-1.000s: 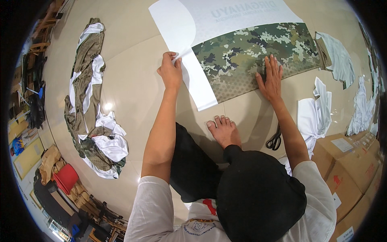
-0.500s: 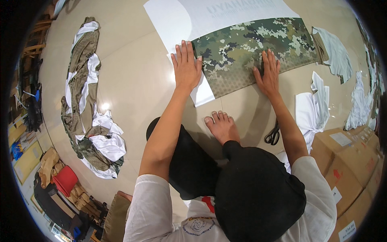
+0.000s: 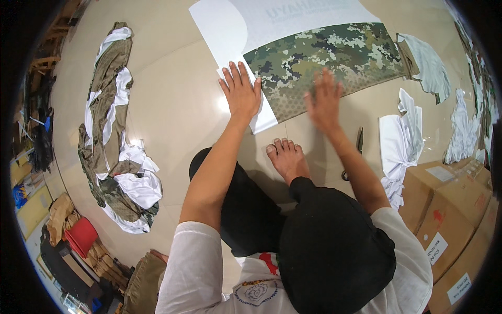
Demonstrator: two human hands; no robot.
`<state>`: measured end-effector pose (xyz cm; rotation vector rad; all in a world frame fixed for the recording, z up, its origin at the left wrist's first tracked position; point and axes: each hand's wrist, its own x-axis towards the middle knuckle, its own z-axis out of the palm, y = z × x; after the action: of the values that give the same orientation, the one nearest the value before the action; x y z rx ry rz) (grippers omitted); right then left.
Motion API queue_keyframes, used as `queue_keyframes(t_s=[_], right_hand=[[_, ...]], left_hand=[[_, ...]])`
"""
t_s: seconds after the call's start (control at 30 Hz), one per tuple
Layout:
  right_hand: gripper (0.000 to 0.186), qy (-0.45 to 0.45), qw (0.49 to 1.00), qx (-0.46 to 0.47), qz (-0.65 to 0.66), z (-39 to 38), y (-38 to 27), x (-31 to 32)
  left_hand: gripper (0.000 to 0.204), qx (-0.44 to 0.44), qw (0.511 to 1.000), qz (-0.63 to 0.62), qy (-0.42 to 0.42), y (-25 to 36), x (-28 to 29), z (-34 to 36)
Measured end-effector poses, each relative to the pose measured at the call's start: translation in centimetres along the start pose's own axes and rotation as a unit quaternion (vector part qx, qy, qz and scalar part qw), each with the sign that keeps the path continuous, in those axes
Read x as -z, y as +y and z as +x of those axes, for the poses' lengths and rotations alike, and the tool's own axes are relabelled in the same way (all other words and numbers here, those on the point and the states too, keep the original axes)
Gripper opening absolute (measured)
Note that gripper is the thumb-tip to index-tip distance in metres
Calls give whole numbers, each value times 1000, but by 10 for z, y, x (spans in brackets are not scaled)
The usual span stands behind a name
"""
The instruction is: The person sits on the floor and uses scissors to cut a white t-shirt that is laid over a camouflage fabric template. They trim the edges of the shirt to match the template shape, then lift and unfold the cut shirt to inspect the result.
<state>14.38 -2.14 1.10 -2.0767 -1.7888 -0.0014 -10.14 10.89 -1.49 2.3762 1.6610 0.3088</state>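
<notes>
A camouflage fabric piece (image 3: 314,60), green fading to brown along its near edge, lies spread on the floor. Beneath and beyond it extends a larger white sheet (image 3: 219,26) with a curved cut line. My left hand (image 3: 242,94) rests flat with fingers stretched, on the white strip beside the fabric's left end. Over the near edge of the camouflage piece is my right hand (image 3: 325,102), fingers extended and blurred by motion, holding nothing. Black-handled scissors (image 3: 360,140) lie on the floor, partly covered by my right forearm.
White fabric (image 3: 393,144) sits bunched to the right, with a pale piece (image 3: 428,65) beyond it. Cardboard boxes (image 3: 444,209) stand at the lower right. A long heap of camouflage and white scraps (image 3: 112,115) lies left. My bare foot (image 3: 288,159) is close to the fabric.
My right hand has slid left across the camouflage fabric, uncovering more of the scissors. My left hand stays flat in nearly the same place. The view has shifted slightly.
</notes>
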Motion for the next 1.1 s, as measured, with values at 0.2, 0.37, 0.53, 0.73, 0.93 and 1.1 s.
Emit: queue_keyframes(t_s=[0.2,0.37,0.53,0.73,0.93,1.1], right_hand=[[81,-149,989,7,8,-26,-98,3],[83,-144,989,23,7,-39,-87,-4],[77,-134,988,-55,46,-72,-69,36],[42,-292,956,-23,1,-134,-153,4],[49,-343,895,-138,250,-120,-158,31],[37,-68,943,-303,119,-259,9,90]], left_hand=[[81,22,1000,9,-17,9,9,2],[81,13,1000,-19,-5,15,7,1],[80,32,999,-14,-11,3,5,-5],[81,25,999,-12,26,15,0,-1],[80,27,999,-30,35,21,2,-7],[80,69,992,-95,49,42,-3,-29]])
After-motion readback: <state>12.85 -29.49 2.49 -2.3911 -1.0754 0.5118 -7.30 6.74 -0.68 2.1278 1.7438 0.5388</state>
